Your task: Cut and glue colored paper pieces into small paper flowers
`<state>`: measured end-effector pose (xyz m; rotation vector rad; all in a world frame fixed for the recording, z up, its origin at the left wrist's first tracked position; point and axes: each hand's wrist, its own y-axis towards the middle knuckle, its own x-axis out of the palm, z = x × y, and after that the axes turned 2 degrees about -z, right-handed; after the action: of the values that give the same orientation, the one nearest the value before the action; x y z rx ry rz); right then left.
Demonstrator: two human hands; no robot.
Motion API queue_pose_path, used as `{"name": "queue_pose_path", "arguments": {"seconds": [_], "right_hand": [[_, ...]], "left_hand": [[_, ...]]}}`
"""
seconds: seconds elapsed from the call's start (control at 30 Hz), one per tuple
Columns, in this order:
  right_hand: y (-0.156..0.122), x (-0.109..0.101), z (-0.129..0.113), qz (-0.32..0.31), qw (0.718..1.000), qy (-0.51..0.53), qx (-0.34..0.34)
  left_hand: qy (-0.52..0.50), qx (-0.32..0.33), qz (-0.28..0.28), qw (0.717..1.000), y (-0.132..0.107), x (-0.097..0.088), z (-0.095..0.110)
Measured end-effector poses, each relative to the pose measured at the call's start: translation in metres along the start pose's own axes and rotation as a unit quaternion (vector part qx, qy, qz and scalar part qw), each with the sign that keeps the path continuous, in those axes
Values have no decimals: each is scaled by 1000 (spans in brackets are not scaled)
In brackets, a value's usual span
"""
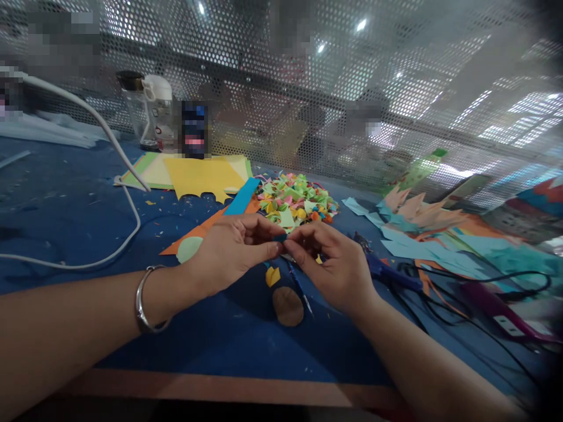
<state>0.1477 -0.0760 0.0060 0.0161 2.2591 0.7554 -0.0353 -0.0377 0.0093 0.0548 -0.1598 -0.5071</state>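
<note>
Both hands at centre, small blue piece pinched between them

The left hand (231, 249) is seen with thumb and index finger clamped on a small blue piece (280, 237), apparently paper. The right hand (334, 261) is met with it fingertip to fingertip, its thumb and forefinger pinched at the piece's right end. Most of the piece is hidden by the fingers. It is held above the blue tabletop (211, 351), just in front of a heap of many-coloured paper bits (292, 202).

Below the hands, a folded yellow piece (272, 276), a brown disc (288, 306) and a slim blue tool (301, 287) with a pale tip are noted, lying close together.

Beyond the left hand, an orange sheet (200, 230) is partly covered by a blue strip (241, 196) and by a pale green rounded piece (188, 249). Farther back, a yellow sheet (200, 176) with a scalloped edge is laid over other sheets.

To the right, a dark blue handled tool (391, 272) is found beside the right hand, with black cables and a purple power strip (505, 313) past it. A silver bangle (141, 302) is worn on the left wrist.
</note>
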Motion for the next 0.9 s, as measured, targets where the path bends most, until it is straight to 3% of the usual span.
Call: {"name": "queue_pose_path", "arguments": {"seconds": [0.3,0.63,0.9], "right_hand": [[0,0,1,1,1000,12,22],[1,0,0,-26,998,42,35],[3,-2,-2,-45,990,107,85]], "left_hand": [[94,19,-7,995,-1,-1,0],[76,24,-14,997,-2,-1,1],[45,-74,-41,995,2,-1,0]]}}
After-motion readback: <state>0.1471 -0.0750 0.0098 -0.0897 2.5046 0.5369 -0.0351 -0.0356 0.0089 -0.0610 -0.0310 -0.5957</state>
